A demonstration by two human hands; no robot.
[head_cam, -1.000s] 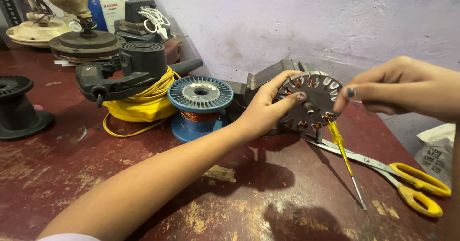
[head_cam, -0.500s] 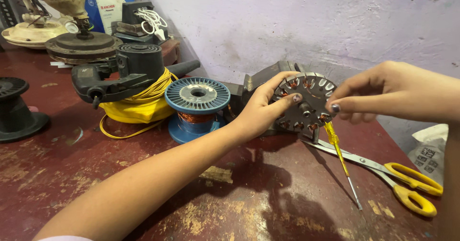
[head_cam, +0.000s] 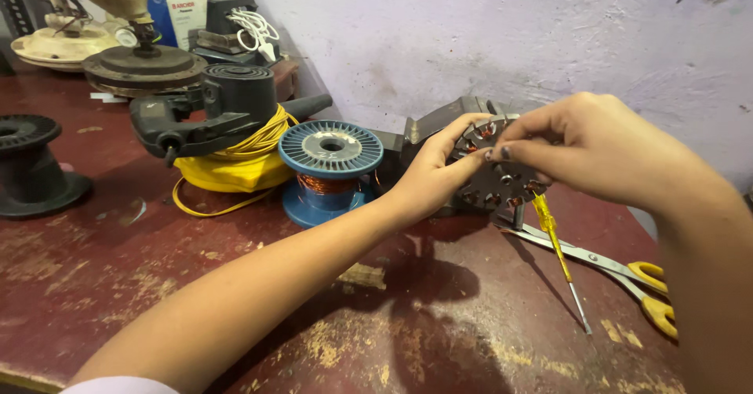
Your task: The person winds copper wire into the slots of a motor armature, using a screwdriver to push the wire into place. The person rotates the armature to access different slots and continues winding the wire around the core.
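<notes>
Worn dark-red table, paint chipped w/ pale patches, runs up to a lilac wall at the back. Far left: black winder base sitting on the table. Behind it, back left, a round fan motor housing w/ a cream dish-shaped part beside it. Center-left: black power tool resting on top of a yellow cable coil. Just right of that, blue spool of copper wire, upright, flange up, wire wound round its core. Right of the spool, raised off the table near the wall: round grey stator w/ copper windings in its slots, held face toward the camera. Left hand has its grip closed on the stator's left edge, thumb up over the rim, fingers behind. Right hand comes in from the right, fingertips pinched together at the stator's upper face; grip closed, but can't tell if it's pinching a wire or just touching the windings. Below the stator, flat on the table: yellow-handled scissors, blades pointing left, & a yellow-handled screwdriver lying across them, tip toward the near edge.
</notes>
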